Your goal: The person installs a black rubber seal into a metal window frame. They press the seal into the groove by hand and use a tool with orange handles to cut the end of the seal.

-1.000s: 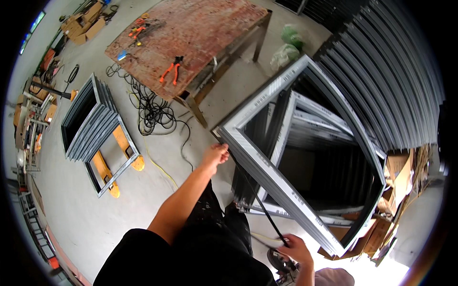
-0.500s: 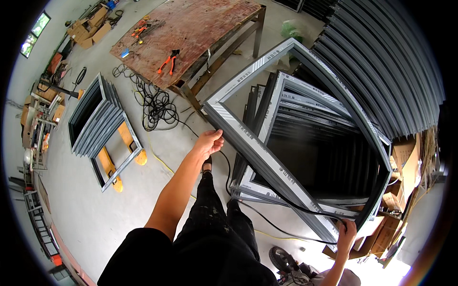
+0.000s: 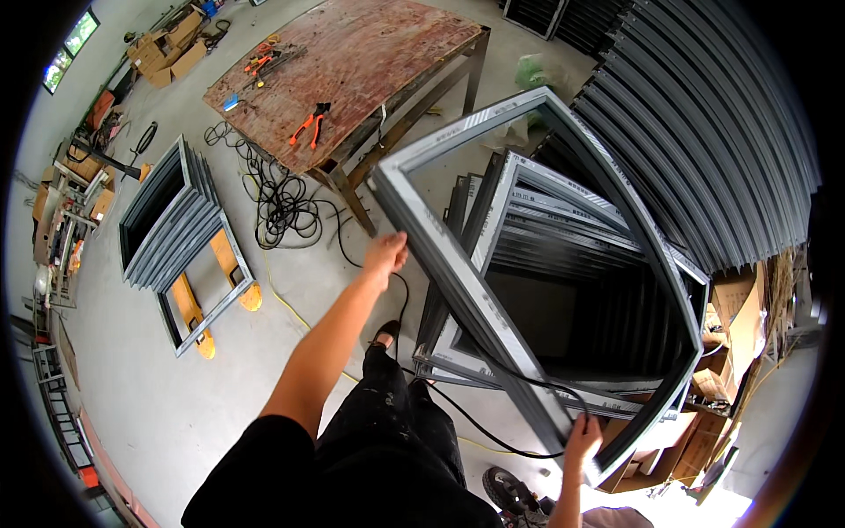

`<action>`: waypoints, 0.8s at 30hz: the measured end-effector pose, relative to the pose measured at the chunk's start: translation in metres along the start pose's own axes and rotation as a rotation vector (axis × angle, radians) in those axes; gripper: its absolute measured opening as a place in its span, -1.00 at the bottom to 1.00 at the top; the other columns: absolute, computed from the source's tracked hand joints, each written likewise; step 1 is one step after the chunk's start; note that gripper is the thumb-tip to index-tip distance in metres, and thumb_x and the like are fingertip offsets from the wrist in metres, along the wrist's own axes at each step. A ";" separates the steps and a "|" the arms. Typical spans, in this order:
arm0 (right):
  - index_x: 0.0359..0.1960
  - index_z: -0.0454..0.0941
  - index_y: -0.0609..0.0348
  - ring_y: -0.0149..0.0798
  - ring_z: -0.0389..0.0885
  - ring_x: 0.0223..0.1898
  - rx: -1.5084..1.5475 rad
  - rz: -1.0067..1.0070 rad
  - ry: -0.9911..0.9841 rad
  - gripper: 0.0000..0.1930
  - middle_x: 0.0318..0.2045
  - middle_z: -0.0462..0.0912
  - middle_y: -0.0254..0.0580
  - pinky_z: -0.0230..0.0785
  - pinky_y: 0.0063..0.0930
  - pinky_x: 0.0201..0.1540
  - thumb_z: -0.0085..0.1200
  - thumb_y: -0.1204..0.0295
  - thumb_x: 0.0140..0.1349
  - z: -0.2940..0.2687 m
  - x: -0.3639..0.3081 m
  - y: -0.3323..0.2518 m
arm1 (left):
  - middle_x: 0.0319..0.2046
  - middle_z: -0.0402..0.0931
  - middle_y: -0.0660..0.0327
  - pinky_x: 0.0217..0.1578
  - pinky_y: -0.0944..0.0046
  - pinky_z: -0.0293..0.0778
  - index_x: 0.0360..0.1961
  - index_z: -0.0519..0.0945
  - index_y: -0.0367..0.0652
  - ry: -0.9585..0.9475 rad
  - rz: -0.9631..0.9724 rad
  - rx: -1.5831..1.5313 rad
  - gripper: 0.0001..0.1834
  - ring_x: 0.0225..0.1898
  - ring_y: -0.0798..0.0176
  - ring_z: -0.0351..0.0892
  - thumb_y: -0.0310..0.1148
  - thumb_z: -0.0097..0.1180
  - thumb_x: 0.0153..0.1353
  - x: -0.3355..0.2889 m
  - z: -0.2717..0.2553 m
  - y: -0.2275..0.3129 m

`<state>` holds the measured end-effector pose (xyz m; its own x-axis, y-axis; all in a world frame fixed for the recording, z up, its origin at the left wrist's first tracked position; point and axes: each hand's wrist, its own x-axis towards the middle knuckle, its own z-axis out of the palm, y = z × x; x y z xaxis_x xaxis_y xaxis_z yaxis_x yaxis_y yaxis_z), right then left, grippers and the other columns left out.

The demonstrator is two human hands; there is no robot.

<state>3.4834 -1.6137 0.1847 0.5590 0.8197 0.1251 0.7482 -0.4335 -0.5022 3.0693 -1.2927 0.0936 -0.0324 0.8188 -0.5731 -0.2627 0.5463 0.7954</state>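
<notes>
Far L of the L hand [image 3: 385, 255]: stack of grey rectangular metal frames [image 3: 176, 233] on yellow pallet-jack forks [image 3: 195, 312], on the floor. Nearer, up-L of same hand: tangled black cable coil [image 3: 286, 211] on floor. Beyond the hand, up & slightly L: reddish-brown scuffed table [image 3: 387, 53] w/ orange-handled pliers [image 3: 308, 126] on top. Low, just L of the R hand [image 3: 583, 440]: small black wheel [image 3: 506, 488]. Up from the R hand: pile of dark-grey frames w/ pale-faced rims [image 3: 493, 211], set skewed. Up-R, farther off: long row of dark-grey ribbed profiles [image 3: 704, 132]; R of the R hand, brown cardboard boxes [image 3: 738, 299].

L arm reaches fwd; thumb & fingers curled in, can't tell what they pinch. R arm comes up from bottom edge, fingers closed on a thin black flexible strip [image 3: 532, 455], which loops over them.

Large grey rectangular metal frame [image 3: 486, 304] lies tilted over the pile, mostly R of L hand, one long bar spanning btwn both hands; L hand at that bar's outer edge nr the corner, R hand by its lower end.
</notes>
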 end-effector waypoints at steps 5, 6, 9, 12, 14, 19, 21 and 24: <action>-0.54 0.43 0.32 0.07 0.44 -0.62 0.108 0.141 -0.017 -0.73 -0.64 0.47 0.09 0.21 -0.18 -0.58 -0.01 0.36 0.23 0.056 -0.044 -0.098 | -0.48 0.53 0.26 -0.47 0.43 0.42 -0.19 0.53 -0.21 0.046 0.011 0.199 -0.66 -0.51 0.42 0.49 -0.15 0.17 0.18 0.053 0.008 0.064; -0.52 0.44 0.35 0.13 0.44 -0.59 0.110 0.189 -0.038 -0.75 -0.62 0.48 0.11 0.23 -0.15 -0.53 -0.02 0.39 0.23 0.059 -0.047 -0.119 | -0.46 0.54 0.24 -0.46 0.38 0.45 -0.21 0.54 -0.23 0.017 -0.061 0.203 -0.68 -0.48 0.38 0.51 -0.18 0.17 0.18 0.048 0.019 0.065; -0.45 0.47 0.38 0.15 0.46 -0.47 0.097 0.163 -0.096 -0.80 -0.54 0.51 0.13 0.28 -0.11 -0.40 -0.01 0.43 0.19 0.070 -0.050 -0.146 | -0.50 0.53 0.27 -0.48 0.37 0.45 -0.28 0.55 -0.21 0.016 -0.020 0.142 -0.74 -0.51 0.38 0.49 -0.21 0.14 0.21 0.066 0.022 0.056; -0.33 0.51 0.37 0.13 0.48 -0.37 0.046 0.020 -0.047 -0.82 -0.45 0.54 0.11 0.30 -0.10 -0.32 0.00 0.45 0.16 0.072 -0.054 -0.156 | -0.54 0.51 0.33 -0.48 0.39 0.44 -0.37 0.55 -0.16 -0.002 0.037 0.197 -0.76 -0.52 0.41 0.49 -0.19 0.08 0.24 0.087 0.022 0.056; -0.25 0.51 0.36 0.12 0.48 -0.33 0.009 -0.042 -0.035 -0.79 -0.39 0.54 0.08 0.32 -0.09 -0.29 0.01 0.45 0.14 0.065 -0.059 -0.161 | -0.57 0.51 0.32 -0.49 0.39 0.43 -0.39 0.56 -0.18 -0.023 0.051 0.263 -0.73 -0.53 0.42 0.48 -0.18 0.05 0.26 0.089 0.021 0.049; -0.14 0.48 0.35 0.11 0.46 -0.29 -0.091 0.048 -0.032 -0.73 -0.33 0.53 0.11 0.31 -0.11 -0.25 -0.05 0.45 0.17 0.068 -0.073 -0.167 | -0.52 0.53 0.31 -0.48 0.41 0.42 -0.32 0.57 -0.18 -0.178 -0.101 0.223 -0.67 -0.50 0.41 0.50 -0.09 0.09 0.22 0.051 0.026 0.052; -0.13 0.49 0.33 0.11 0.49 -0.32 -0.132 0.036 -0.003 -0.71 -0.34 0.54 0.10 0.33 -0.11 -0.27 -0.07 0.40 0.18 0.072 -0.073 -0.167 | -0.51 0.54 0.30 -0.48 0.41 0.42 -0.30 0.57 -0.18 -0.164 -0.025 0.213 -0.64 -0.49 0.40 0.51 -0.07 0.12 0.20 0.064 0.020 0.053; -0.13 0.50 0.31 0.09 0.51 -0.32 -0.209 0.008 0.031 -0.68 -0.31 0.56 0.08 0.35 -0.12 -0.26 -0.08 0.33 0.20 0.078 -0.080 -0.152 | -0.51 0.54 0.29 -0.48 0.41 0.41 -0.30 0.57 -0.20 -0.083 -0.007 0.273 -0.65 -0.48 0.40 0.51 -0.08 0.16 0.16 0.099 0.018 0.079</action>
<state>3.2968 -1.5840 0.1844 0.5732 0.8055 0.1501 0.8000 -0.5106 -0.3152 3.0631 -1.1648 0.1034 0.0506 0.8206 -0.5692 0.0069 0.5696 0.8219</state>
